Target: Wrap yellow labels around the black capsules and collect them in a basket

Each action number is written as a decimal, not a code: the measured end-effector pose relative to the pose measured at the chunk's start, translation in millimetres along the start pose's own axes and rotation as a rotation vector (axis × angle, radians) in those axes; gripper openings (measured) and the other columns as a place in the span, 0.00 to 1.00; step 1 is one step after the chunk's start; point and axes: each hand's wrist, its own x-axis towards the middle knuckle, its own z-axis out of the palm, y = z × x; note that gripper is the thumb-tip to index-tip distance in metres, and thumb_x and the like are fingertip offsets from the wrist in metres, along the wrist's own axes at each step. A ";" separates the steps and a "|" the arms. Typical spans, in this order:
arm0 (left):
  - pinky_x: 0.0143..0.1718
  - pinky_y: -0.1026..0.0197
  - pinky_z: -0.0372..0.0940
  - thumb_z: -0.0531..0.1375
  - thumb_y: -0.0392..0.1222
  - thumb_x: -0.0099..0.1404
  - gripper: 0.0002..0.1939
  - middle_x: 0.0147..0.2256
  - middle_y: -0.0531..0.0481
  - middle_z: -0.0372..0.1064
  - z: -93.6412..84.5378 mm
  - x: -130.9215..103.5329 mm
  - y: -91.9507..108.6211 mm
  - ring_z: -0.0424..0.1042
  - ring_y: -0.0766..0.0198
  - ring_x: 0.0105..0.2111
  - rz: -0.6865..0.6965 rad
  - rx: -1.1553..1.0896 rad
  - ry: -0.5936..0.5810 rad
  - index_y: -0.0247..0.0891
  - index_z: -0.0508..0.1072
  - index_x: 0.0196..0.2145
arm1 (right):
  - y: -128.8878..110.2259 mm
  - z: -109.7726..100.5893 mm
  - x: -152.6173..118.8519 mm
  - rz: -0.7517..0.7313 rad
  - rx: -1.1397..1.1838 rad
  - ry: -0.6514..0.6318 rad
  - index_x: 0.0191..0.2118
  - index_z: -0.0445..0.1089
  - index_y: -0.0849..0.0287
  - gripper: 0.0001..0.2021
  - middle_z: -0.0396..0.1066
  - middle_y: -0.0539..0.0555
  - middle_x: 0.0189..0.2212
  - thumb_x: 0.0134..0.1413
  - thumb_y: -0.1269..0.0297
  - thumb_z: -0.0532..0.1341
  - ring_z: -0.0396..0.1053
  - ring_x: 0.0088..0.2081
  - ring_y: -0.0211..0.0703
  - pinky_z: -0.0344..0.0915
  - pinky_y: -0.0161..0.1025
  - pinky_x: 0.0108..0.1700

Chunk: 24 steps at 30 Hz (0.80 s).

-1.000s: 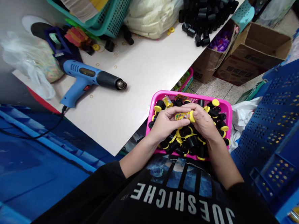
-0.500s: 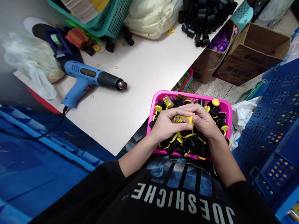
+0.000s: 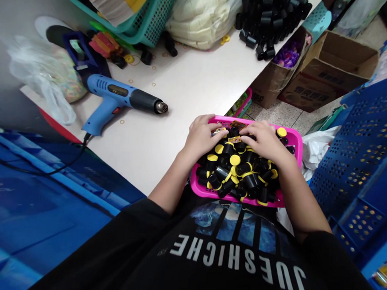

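My left hand point(image 3: 199, 136) reaches over the left rim of a pink basket point(image 3: 296, 158). Its thumb and index finger close around a small canister with a colourful printed label point(image 3: 219, 131). Over the right side of the basket is my right hand point(image 3: 264, 140), fingers apart, with nothing visible in its grasp. A small yellow printed label piece point(image 3: 235, 139) lies near its fingertips; whether it is wrapped round a canister I cannot tell. Black canisters point(image 3: 250, 181) with yellow lids point(image 3: 235, 160) fill the basket, which rests close against my shirt.
A blue heat gun point(image 3: 124, 95) lies on the white table point(image 3: 143, 155) at left. Black canisters point(image 3: 273, 23) are heaped at the table's far end beside a bag of cream-coloured pieces point(image 3: 201, 25). Cardboard boxes point(image 3: 325, 78) stand on the floor; a blue crate point(image 3: 360, 142) is at right.
My hands were together around a yellow labelled canister; now they are apart, and that canister is no longer between them. My left hand has moved to the basket's far left part.
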 end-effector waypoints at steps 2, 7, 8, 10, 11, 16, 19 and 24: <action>0.65 0.39 0.56 0.63 0.54 0.67 0.19 0.59 0.38 0.70 7.4 0.1 -3.7 0.64 0.44 0.61 0.000 0.040 -0.005 0.39 0.83 0.48 | -0.4 8.2 4.7 -0.063 -0.070 -0.111 0.49 0.80 0.52 0.13 0.74 0.60 0.53 0.63 0.56 0.64 0.61 0.56 0.62 0.58 0.59 0.55; 0.68 0.39 0.52 0.63 0.51 0.67 0.18 0.63 0.40 0.66 11.7 -3.6 -3.3 0.58 0.44 0.64 0.025 -0.002 0.041 0.41 0.81 0.50 | 1.5 8.7 -4.1 -0.152 -0.133 -0.085 0.39 0.82 0.55 0.10 0.74 0.60 0.43 0.66 0.64 0.61 0.63 0.50 0.57 0.58 0.56 0.54; 0.68 0.39 0.52 0.62 0.50 0.68 0.16 0.62 0.40 0.66 11.1 -4.0 -3.1 0.58 0.44 0.64 0.025 -0.005 0.056 0.41 0.82 0.48 | 2.3 7.6 -7.3 -0.161 -0.120 -0.047 0.40 0.81 0.56 0.11 0.74 0.60 0.42 0.67 0.63 0.60 0.63 0.50 0.56 0.59 0.55 0.55; 0.65 0.40 0.55 0.60 0.49 0.69 0.14 0.56 0.41 0.71 9.0 -4.8 -3.0 0.61 0.46 0.60 0.022 -0.007 0.050 0.41 0.83 0.43 | 3.3 8.2 -11.4 -0.128 -0.126 -0.001 0.47 0.80 0.56 0.12 0.73 0.61 0.47 0.67 0.59 0.61 0.63 0.53 0.58 0.58 0.56 0.56; 0.64 0.41 0.57 0.61 0.49 0.69 0.13 0.52 0.42 0.73 7.6 -5.3 -3.1 0.63 0.47 0.57 0.021 -0.009 0.022 0.41 0.84 0.40 | 3.4 10.2 -11.9 -0.101 -0.146 -0.011 0.51 0.78 0.55 0.15 0.72 0.62 0.52 0.65 0.56 0.62 0.61 0.56 0.61 0.57 0.59 0.57; 0.61 0.40 0.58 0.68 0.48 0.60 0.09 0.50 0.45 0.72 -4.6 -13.1 -0.6 0.65 0.47 0.55 0.011 -0.015 -0.078 0.44 0.83 0.37 | 3.8 20.5 -9.6 -0.150 -0.230 -0.191 0.47 0.82 0.50 0.11 0.70 0.61 0.58 0.63 0.60 0.64 0.58 0.59 0.65 0.56 0.62 0.55; 0.61 0.43 0.60 0.68 0.47 0.62 0.07 0.48 0.45 0.74 -10.2 -18.6 12.6 0.67 0.48 0.54 -0.046 -0.113 0.085 0.43 0.82 0.36 | 3.8 12.2 -14.9 -0.208 -0.161 -0.043 0.41 0.83 0.49 0.11 0.75 0.58 0.49 0.66 0.63 0.61 0.63 0.53 0.58 0.58 0.58 0.54; 0.36 0.60 0.69 0.69 0.54 0.61 0.23 0.31 0.50 0.76 -7.5 -14.4 52.5 0.74 0.63 0.31 -0.255 -0.841 -0.145 0.39 0.76 0.49 | -5.1 -5.9 -23.9 -0.261 0.007 0.360 0.42 0.82 0.41 0.11 0.74 0.55 0.43 0.66 0.63 0.61 0.67 0.46 0.51 0.63 0.55 0.52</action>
